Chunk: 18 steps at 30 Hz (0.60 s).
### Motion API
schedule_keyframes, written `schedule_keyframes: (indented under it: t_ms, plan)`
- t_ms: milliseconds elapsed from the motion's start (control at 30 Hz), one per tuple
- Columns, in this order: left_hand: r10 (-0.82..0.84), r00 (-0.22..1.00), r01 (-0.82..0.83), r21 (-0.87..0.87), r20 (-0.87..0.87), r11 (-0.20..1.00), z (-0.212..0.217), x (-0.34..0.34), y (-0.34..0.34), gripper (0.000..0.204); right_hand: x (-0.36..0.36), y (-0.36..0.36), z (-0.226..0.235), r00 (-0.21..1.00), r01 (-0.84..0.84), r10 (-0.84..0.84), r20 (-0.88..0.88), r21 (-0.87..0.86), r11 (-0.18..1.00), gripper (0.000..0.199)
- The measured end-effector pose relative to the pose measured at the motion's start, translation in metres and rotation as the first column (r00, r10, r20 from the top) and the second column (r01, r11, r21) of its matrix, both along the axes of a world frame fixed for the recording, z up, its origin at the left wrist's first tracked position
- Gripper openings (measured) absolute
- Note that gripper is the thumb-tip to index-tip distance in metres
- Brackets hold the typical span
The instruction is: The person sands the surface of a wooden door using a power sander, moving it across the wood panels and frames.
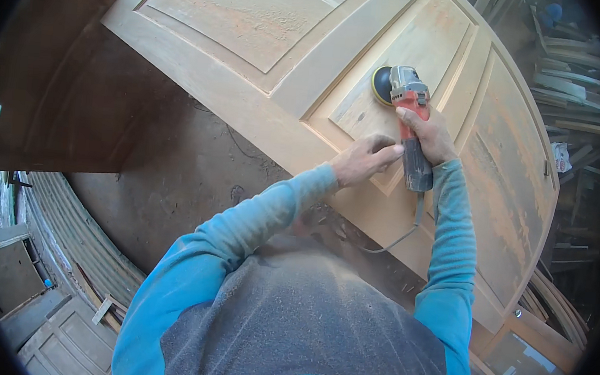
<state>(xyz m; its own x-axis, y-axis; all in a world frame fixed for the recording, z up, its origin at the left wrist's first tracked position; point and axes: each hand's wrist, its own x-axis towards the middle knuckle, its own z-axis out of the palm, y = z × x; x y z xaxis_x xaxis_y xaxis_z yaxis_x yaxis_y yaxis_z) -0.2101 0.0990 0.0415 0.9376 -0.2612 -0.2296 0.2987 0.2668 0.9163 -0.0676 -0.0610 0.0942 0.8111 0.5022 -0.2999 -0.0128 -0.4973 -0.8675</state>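
A large panelled wooden door (pixel 307 93), dusty and patchy pale brown, lies in front of me. My right hand (pixel 431 133) is wrapped round an angle grinder (pixel 416 167) with a grey head, red body and black handle. Its round yellow-edged disc (pixel 380 85) is over one of the raised panels; whether it touches the wood I cannot tell. My left hand (pixel 367 161) is beside the tool with fingers curled and the thumb tip close against the grinder's side. What lies inside those fingers is hidden. A grey cord (pixel 415 225) trails from the handle's end.
Stacked wood strips (pixel 576 86) fill the right side beyond the door. A brown panel (pixel 48 76) stands at the far left, above corrugated sheeting (pixel 86 216). Another panelled door (pixel 72 346) is at the lower left, and a framed piece (pixel 526 364) at the lower right.
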Motion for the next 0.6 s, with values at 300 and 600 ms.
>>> schedule_keyframes:
  t_ms: [300,600]
  plan:
    - [-0.061,0.977,0.034,-0.132,-0.204,0.991,-0.019,-0.164,0.151,0.057,-0.094,0.139,0.008,0.999,-0.025,0.025,0.048,-0.008,1.000,0.053]
    - [-0.082,0.993,0.088,0.071,-0.079,0.994,-0.022,-0.166,0.251,0.057,-0.116,0.219,0.008,0.993,0.095,-0.103,0.061,0.121,0.988,0.047]
